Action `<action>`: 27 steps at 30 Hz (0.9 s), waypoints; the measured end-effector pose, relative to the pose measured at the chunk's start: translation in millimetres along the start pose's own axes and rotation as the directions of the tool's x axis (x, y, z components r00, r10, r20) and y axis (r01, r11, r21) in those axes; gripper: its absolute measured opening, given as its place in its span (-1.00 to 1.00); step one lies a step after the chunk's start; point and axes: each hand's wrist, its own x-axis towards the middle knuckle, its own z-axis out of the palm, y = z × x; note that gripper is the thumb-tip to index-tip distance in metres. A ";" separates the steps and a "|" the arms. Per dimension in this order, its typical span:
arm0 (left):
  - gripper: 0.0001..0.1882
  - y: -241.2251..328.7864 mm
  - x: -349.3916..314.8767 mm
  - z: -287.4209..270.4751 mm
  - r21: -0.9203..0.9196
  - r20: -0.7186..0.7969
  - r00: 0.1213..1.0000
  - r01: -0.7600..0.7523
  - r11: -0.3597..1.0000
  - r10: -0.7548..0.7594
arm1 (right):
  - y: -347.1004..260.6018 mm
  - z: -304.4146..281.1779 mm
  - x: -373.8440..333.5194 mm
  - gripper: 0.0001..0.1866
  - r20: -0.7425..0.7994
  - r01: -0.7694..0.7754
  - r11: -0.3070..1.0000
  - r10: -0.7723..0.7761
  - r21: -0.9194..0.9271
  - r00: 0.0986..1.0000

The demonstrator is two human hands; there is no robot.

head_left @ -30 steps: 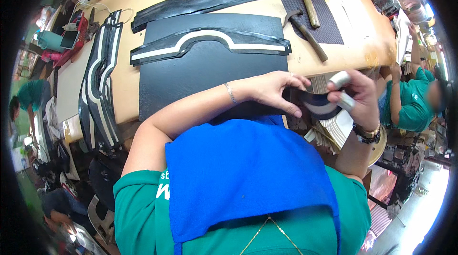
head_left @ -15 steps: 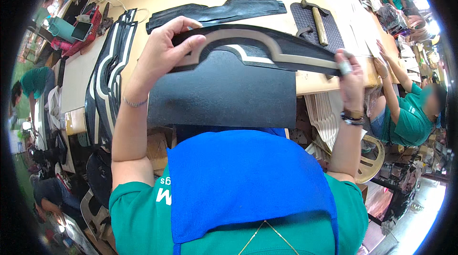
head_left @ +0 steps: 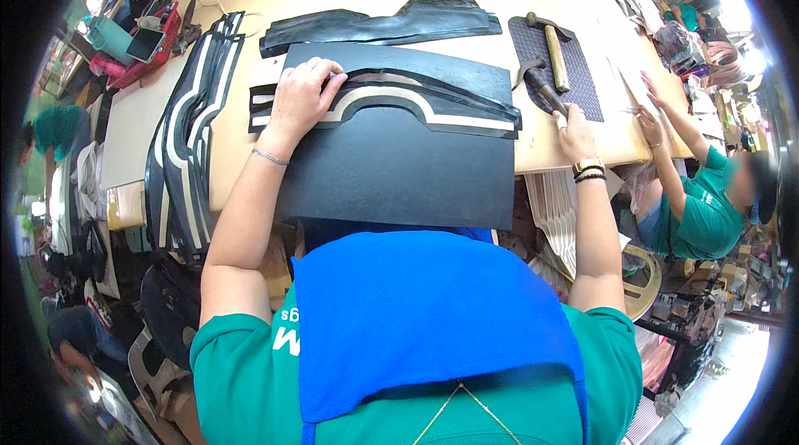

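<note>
A curved black leather-like piece [head_left: 478,121] with a cream band lies across a black board [head_left: 399,175], with similar black layers under or behind it. My left hand [head_left: 304,96] is closed at the piece's left end, thumb and fingers together over its upper edge; the fingertips are partly hidden. To the right, my right hand [head_left: 576,135] is wrapped around the dark handle of a small hammer [head_left: 549,98], whose head rests on a dark textured mat [head_left: 583,71]. A second hammer [head_left: 556,54] with a wooden handle lies on that mat.
Stacked black pieces [head_left: 374,25] lie beyond the board. More banded strips [head_left: 179,137] hang over the table's left edge, near a red basket [head_left: 158,50]. At the right, another person [head_left: 707,204] has both hands at the table. Pale strips [head_left: 549,204] hang below the table's front edge.
The banded piece, held up between both hands before, now lies on the board. My right hand has let go of it and moved to the small hammer's handle. My left hand has come down with the piece.
</note>
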 end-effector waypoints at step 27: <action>0.00 23.3 -46.7 5.4 0.207 0.327 0.922 0.143 0.968 -0.206 | -224.7 -19.4 -18.6 -0.68 0.498 0.212 0.886 -0.415 0.413 0.761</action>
